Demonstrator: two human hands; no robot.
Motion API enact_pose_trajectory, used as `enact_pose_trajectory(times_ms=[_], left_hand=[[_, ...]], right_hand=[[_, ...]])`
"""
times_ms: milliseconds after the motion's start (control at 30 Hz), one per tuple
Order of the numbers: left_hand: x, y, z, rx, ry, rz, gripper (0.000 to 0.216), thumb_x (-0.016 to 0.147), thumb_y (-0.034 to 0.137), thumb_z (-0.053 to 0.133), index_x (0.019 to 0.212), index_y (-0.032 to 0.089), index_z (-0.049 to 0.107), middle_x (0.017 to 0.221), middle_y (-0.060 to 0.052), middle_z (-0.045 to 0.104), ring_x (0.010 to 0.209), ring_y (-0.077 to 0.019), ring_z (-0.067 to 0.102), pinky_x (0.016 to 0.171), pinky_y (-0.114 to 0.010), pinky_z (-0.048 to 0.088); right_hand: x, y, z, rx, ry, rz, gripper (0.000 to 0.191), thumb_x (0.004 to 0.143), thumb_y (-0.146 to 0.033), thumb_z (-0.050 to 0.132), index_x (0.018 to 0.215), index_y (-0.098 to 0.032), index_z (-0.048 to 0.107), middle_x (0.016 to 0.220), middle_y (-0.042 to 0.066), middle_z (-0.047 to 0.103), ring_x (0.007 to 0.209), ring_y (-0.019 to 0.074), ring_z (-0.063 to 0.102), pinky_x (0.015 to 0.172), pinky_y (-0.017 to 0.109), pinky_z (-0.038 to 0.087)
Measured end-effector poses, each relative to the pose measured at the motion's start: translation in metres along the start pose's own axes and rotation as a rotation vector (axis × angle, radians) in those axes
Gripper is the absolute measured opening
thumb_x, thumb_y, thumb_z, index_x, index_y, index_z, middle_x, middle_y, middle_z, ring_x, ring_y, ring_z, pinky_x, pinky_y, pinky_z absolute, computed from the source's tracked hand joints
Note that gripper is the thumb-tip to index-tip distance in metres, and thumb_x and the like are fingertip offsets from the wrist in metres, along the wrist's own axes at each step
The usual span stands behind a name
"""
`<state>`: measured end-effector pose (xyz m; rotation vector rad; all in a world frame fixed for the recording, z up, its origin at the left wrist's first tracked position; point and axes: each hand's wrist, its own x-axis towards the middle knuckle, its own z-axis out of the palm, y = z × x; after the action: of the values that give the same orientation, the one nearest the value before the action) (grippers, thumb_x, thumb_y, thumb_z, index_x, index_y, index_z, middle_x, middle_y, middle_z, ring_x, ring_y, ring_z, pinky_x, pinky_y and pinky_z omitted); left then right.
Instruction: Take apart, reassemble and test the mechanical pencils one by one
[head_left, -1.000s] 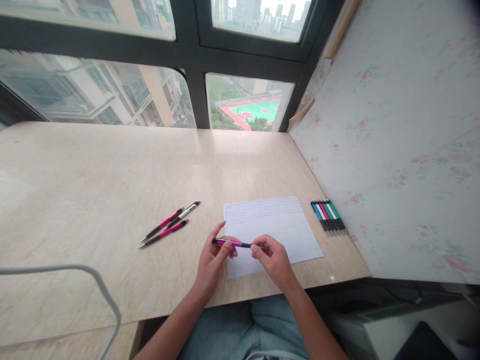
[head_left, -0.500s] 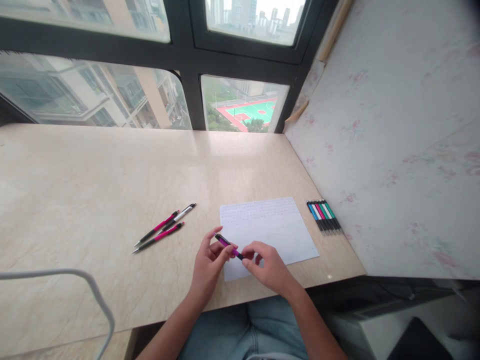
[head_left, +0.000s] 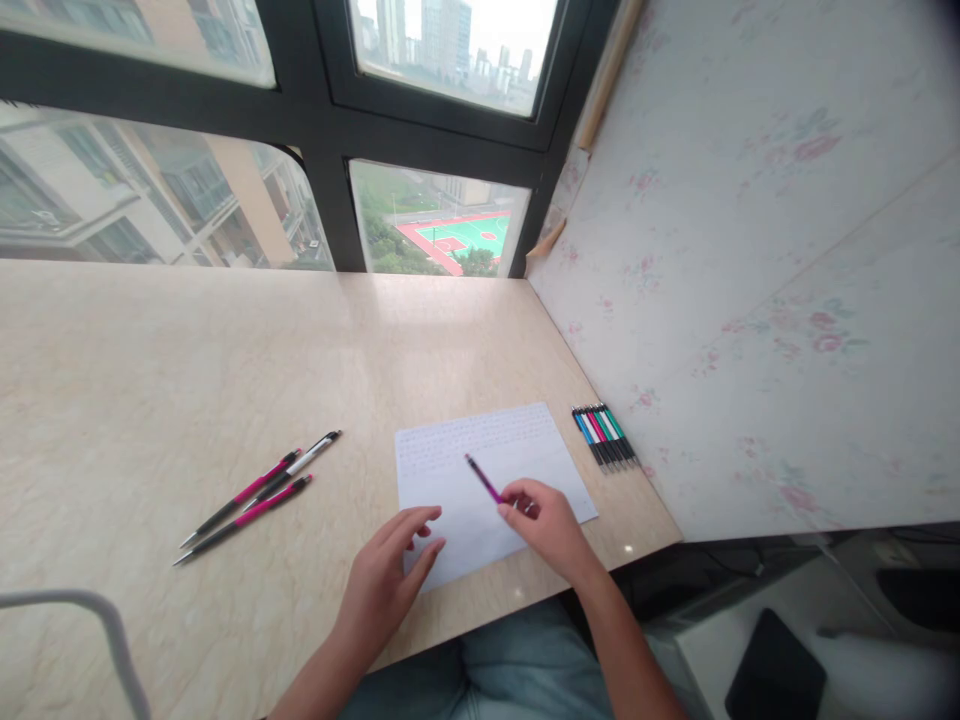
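A purple and black pen (head_left: pixel 484 478) is pinched near one end by my right hand (head_left: pixel 546 522), and its clicker end points up and to the left above the paper. My left hand (head_left: pixel 391 565) is empty, with thumb and fingers apart over the paper's lower left corner. Under both hands lies a white sheet of paper (head_left: pixel 480 515) with lines of handwriting across its top. To the right of the sheet, several pens (head_left: pixel 606 438) in blue, white, pink and green lie side by side in a row.
Three loose pens, two pink and black (head_left: pixel 240 521) and one white and black (head_left: pixel 300 464), lie at the left of the pale tabletop (head_left: pixel 187 390). A grey cable (head_left: pixel 112 630) curves at the lower left. The flowered wall (head_left: pixel 735 300) bounds the right side, the window the back.
My left hand has let go of the pen and drawn away to the left. The pen now sits in my right hand alone. The view has turned to the right.
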<state>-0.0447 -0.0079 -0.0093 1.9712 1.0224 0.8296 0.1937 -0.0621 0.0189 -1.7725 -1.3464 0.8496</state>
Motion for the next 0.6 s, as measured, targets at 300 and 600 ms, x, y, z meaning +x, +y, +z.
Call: enact_pose_trajectory(times_ms=[300,600], left_hand=[[-0.001,-0.013,0.007,0.675,-0.070,0.389,0.026,0.088,0.029,0.058,0.112,0.023,0.067,0.127,-0.006,0.066,0.107,-0.0291,0.058,0.085,-0.042,0.046],[0.000,-0.018,0.005,0.673,-0.034,0.409,0.026,0.088,0.033,0.059,0.111,0.024,0.067,0.123,-0.005,0.068,0.105,-0.0273,0.058,0.086,-0.039,0.044]], right_hand=[[0.041,0.061,-0.076,-0.749,0.510,0.232,0.013,0.082,-0.021,0.057,0.087,-0.018,0.068,0.089,0.007,0.068,0.079,0.0198,0.061,0.065,0.027,0.039],[0.040,0.060,-0.066,-0.917,0.503,0.376,0.016,0.089,-0.032,0.056,0.090,-0.021,0.067,0.092,0.005,0.066,0.083,0.0186,0.060,0.058,0.026,0.032]])
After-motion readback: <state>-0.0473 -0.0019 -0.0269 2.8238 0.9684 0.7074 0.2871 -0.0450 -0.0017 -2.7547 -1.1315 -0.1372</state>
